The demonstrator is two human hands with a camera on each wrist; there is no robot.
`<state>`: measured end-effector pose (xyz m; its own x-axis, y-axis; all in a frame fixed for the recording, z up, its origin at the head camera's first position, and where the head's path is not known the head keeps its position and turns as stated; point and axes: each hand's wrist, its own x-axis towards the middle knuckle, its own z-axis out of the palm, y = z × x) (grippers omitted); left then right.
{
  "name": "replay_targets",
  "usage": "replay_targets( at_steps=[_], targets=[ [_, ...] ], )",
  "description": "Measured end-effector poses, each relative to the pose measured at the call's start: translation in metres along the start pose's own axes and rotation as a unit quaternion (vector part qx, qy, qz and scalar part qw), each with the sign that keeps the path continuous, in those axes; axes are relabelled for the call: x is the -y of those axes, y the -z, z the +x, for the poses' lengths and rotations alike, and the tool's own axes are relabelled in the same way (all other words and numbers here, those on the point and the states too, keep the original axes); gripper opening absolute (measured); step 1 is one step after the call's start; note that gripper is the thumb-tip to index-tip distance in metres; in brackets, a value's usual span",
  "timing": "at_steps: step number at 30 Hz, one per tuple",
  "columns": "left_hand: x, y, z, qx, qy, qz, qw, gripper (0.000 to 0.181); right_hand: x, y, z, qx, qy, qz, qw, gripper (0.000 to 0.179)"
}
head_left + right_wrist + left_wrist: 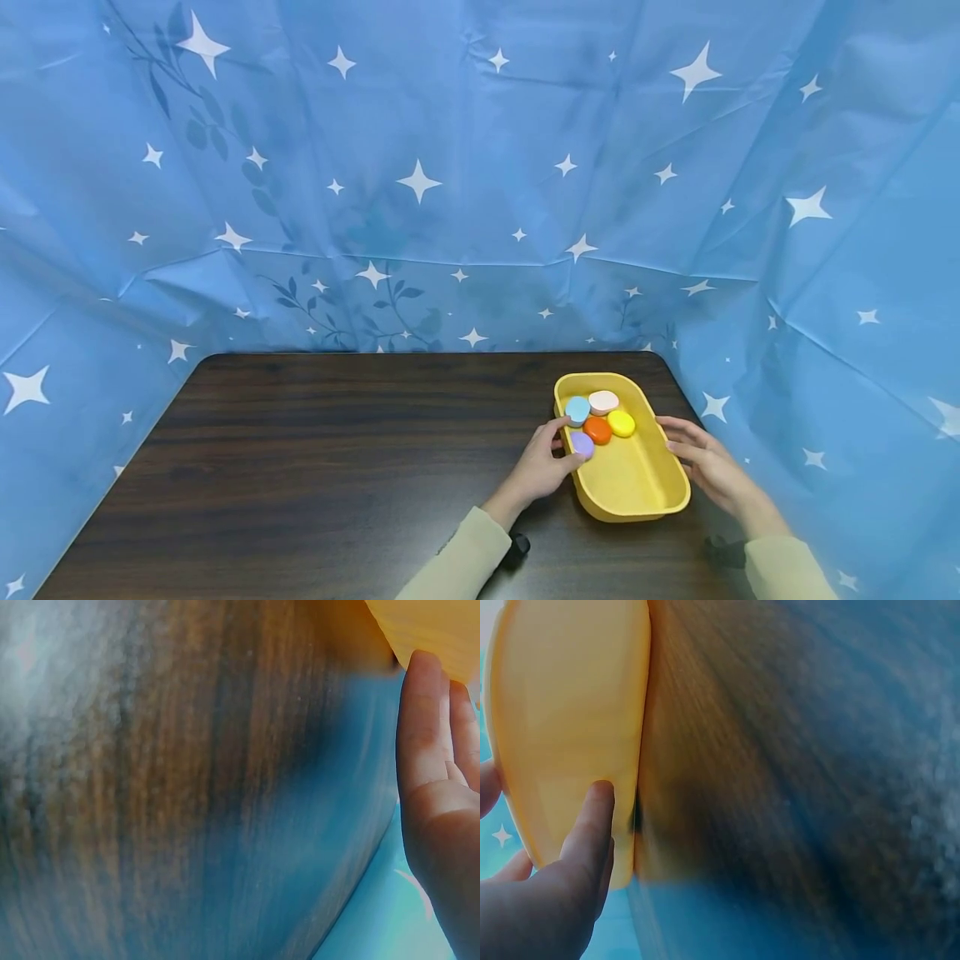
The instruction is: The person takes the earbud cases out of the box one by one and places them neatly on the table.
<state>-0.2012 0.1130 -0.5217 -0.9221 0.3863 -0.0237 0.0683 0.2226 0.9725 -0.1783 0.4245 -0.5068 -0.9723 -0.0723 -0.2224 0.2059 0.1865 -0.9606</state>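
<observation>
You are holding the yellow, round-cornered plastic tray (628, 485), long axis running eleven-to-five, between your half-spread left hand (538, 467) at nine o'clock and half-spread right hand (711, 471) at three.

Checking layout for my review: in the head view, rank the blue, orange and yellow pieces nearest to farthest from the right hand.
1. Yellow piece, rightmost in the tray.
2. Orange piece, left of the yellow.
3. Blue piece, leftmost of the three.
</observation>
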Motion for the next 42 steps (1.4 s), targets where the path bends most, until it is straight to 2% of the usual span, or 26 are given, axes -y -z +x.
replay_targets(
  at_steps=[13, 22, 30, 37, 42],
  targets=[
    [0.002, 0.009, -0.003, 0.009, 0.008, -0.036, 0.9993, 0.059, 0.003, -0.007, 0.001, 0.001, -0.009, 0.005, 0.9999, 0.053],
    [0.003, 0.014, -0.005, 0.009, 0.005, -0.043, 0.999, 0.058, 0.005, -0.014, 0.001, 0.001, -0.009, 0.017, 0.9998, 0.055],
    [0.004, 0.019, -0.008, 0.006, 0.004, -0.053, 0.9986, 0.058, 0.005, -0.019, 0.001, 0.025, -0.005, 0.035, 0.9991, 0.054],
    [0.005, 0.028, -0.014, 0.01, 0.009, -0.059, 0.9981, 0.057, 0.007, -0.024, 0.001, 0.034, -0.004, 0.027, 0.999, 0.058],
    [0.007, 0.031, -0.014, 0.001, 0.013, -0.064, 0.9978, 0.058, 0.006, -0.025, 0.003, 0.049, -0.001, 0.031, 0.9983, 0.059]
  ],
)
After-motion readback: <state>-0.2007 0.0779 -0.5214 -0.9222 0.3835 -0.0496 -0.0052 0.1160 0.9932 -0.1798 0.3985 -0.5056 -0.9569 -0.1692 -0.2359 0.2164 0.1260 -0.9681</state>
